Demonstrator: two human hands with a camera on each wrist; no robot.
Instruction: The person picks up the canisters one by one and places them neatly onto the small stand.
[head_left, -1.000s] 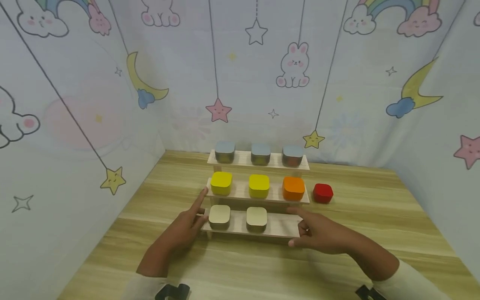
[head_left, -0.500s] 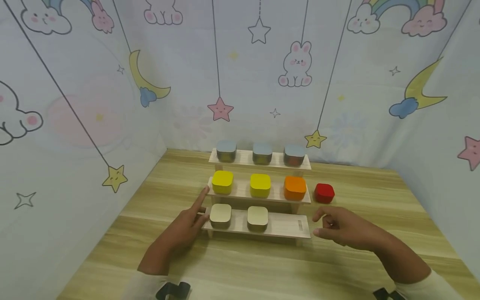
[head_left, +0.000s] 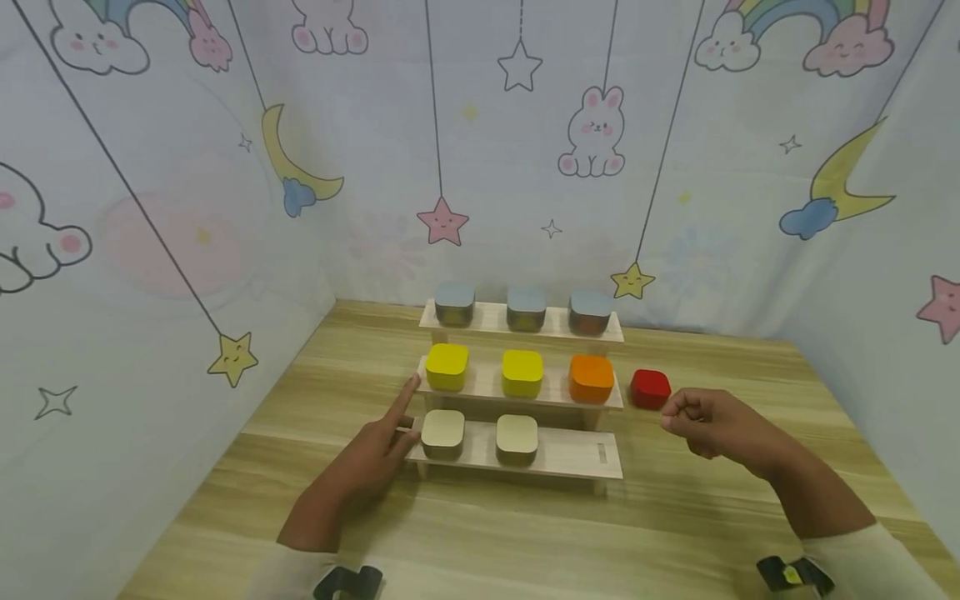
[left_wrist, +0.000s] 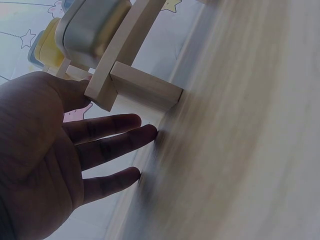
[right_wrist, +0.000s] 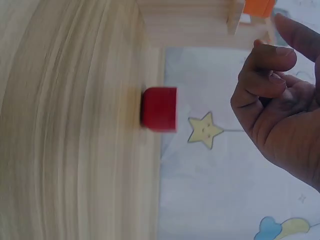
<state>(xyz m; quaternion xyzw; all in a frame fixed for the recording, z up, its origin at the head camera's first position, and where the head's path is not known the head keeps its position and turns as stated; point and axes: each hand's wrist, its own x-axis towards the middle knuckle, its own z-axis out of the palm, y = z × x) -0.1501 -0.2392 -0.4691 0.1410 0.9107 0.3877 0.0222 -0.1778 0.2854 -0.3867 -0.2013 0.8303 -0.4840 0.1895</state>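
Note:
A three-tier wooden shelf point(head_left: 573, 454) bears small rounded-square boxes: grey ones point(head_left: 454, 307) on top, two yellow ones point(head_left: 447, 367) and an orange one point(head_left: 591, 379) in the middle, two cream ones point(head_left: 442, 433) on the bottom tier. My left hand point(head_left: 371, 454) is at the shelf's left ends; its index fingertip touches the middle tier and its thumb the bottom one. In the left wrist view the other fingers point(left_wrist: 115, 145) stretch out straight. My right hand point(head_left: 723, 425) hovers just right of a red box point(head_left: 650, 389), fingers loosely curled around nothing.
The wood-grain table point(head_left: 525, 542) carries the shelf, with the red box right of its middle tier. A pale fabric backdrop point(head_left: 510, 167) with cartoon stars and rabbits stands behind and along both sides. Bands with black fittings point(head_left: 348, 582) sit on the wrists.
My right hand has left the right end of the bottom tier and moved right and away from me, toward the red box. The left hand stays at the shelf.

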